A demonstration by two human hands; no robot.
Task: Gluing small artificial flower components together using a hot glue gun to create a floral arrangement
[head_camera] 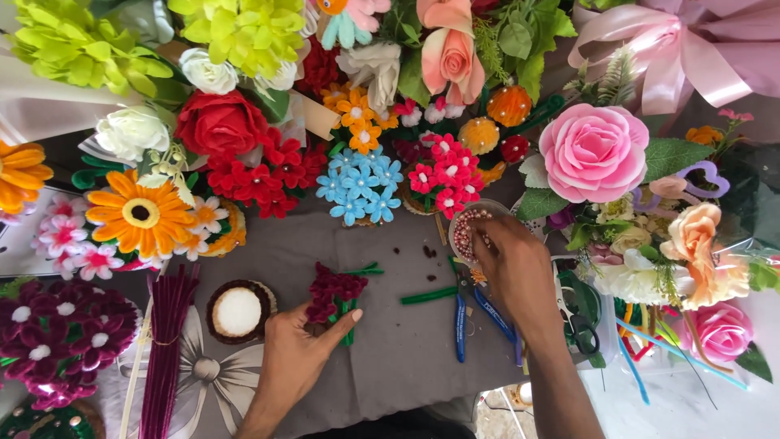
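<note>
Head view, left hand: the left hand (296, 354) sits low and centre-left in the frame, fingers curled round the green stems of a dark red pipe-cleaner flower bunch (333, 294), thumb stretched along the stems.
Head view, flower bunch: it lies on the grey cloth (406, 358), its blooms pointing toward the upper part of the frame, just right of a small brown basket with a white foam filling (238, 310).
Head view, right hand: the right hand (512, 272) is right of centre, its fingertips dipped into a small round bowl of pinkish beads (467, 228); whether a bead is pinched I cannot tell.
Head view, tools: blue-handled pliers (471, 313) lie on the cloth just below the bowl, partly under the right wrist; a loose green pipe cleaner (428, 295) lies beside them.
Head view, lower left: a bundle of maroon pipe cleaners (166, 349) stands lengthwise near the basket.
Head view, upper frame: finished flowers crowd the top, among them an orange daisy (140, 213), a blue flower cluster (357, 183) and a large pink rose (593, 152).
</note>
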